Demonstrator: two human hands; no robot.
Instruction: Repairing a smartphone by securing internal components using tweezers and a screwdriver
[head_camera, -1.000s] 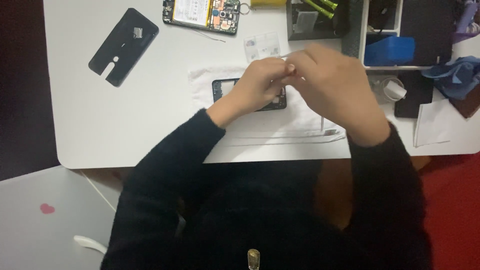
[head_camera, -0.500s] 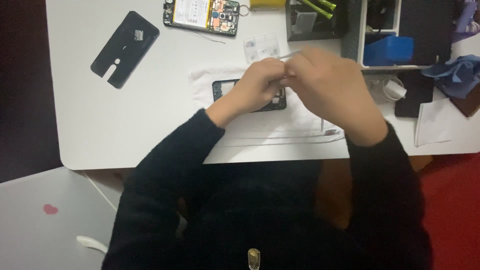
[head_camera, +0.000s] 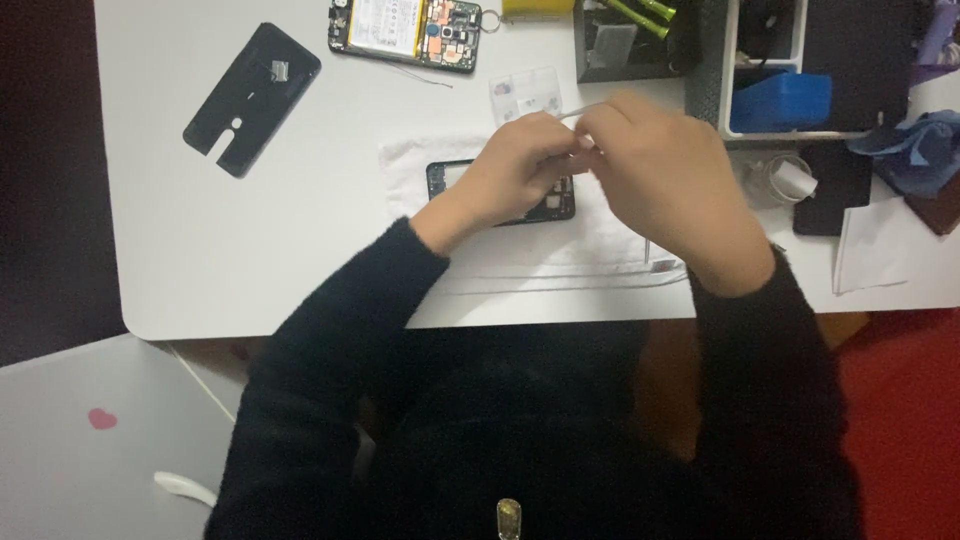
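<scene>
My left hand (head_camera: 515, 170) and my right hand (head_camera: 670, 190) meet fingertip to fingertip above a dark phone frame (head_camera: 445, 182). The frame lies on a white cloth (head_camera: 405, 160) on the white table (head_camera: 200, 250). Both hands have their fingers pinched. A thin silver tool like tweezers (head_camera: 585, 108) sticks out just above the fingertips, apparently held by my right hand. Anything small between the fingers is hidden. My hands cover most of the phone frame.
A black phone back cover (head_camera: 250, 95) lies at the far left. An opened phone with battery and circuit board (head_camera: 405, 30) is at the back, and a small clear parts box (head_camera: 525, 92) sits near my hands. On the right are a dark tool tray (head_camera: 630, 40), a blue box (head_camera: 780, 100), a blue cloth (head_camera: 915, 145) and white paper (head_camera: 870, 245).
Almost nothing differs. Both hands stay pinched together over the phone frame, with only tiny finger shifts.
</scene>
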